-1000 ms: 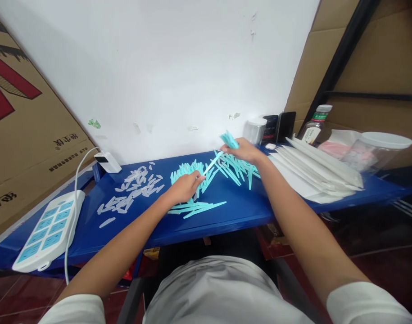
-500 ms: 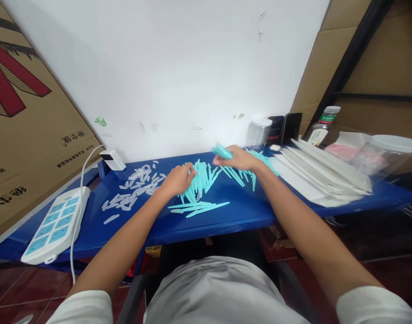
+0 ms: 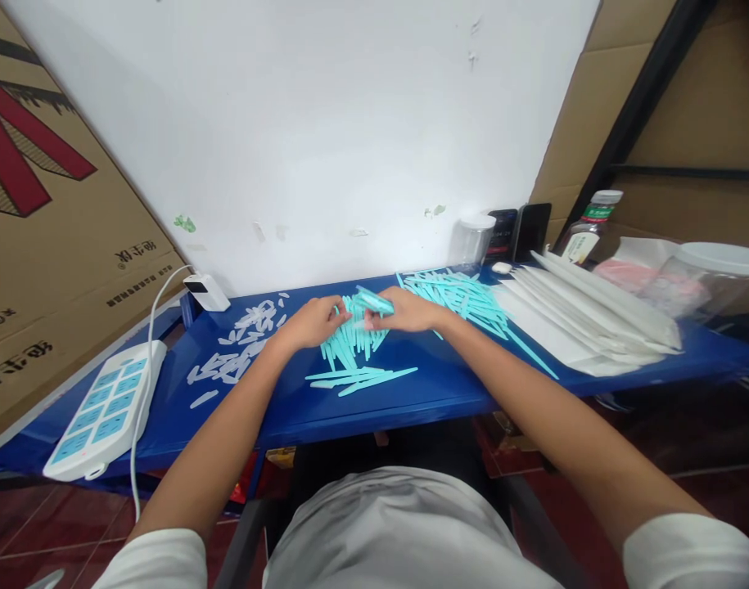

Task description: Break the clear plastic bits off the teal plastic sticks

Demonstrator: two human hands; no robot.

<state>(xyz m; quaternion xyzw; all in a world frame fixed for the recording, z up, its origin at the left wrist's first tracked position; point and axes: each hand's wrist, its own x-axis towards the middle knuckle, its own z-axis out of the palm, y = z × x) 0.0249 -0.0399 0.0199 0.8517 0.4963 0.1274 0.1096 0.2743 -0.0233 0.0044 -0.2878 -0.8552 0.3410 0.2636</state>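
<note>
Gathering slim teal sticks (image 3: 349, 343) into a bundle (image 3: 374, 301), to judge by the grip: clamped on that bundle with the right hand (image 3: 404, 311), fingers wrapped round it just above the blue counter (image 3: 441, 393). Meeting the bundle's free end with the left hand (image 3: 316, 321), fingers curled and close together, touching the heap of teal sticks below; cannot tell whether pinching a single stick or only steadying the ends. Working directly over the heap, with loose pieces right beneath both hands and against the left fingertips. Lying nearer the body, just apart from the heap, a few laid-out sticks (image 3: 362, 378) side by side; spread further right, behind the right wrist, a far scatter (image 3: 466, 294) of the same pieces, with one running out toward the counter's front edge. Calling, as a judgement, for a fine pinch on one stick at a time and for lining its end up with those in the grip, without slackening the right hand and letting the bundle fan out. Flanked on the left by pale slivers (image 3: 239, 352), a white power strip (image 3: 104, 409) and a charger (image 3: 205, 292); on the right by a stack of white sleeves (image 3: 595, 315), a clear jar (image 3: 472, 237), a bottle (image 3: 586, 229) and two dark phones (image 3: 521, 231) against the wall.
</note>
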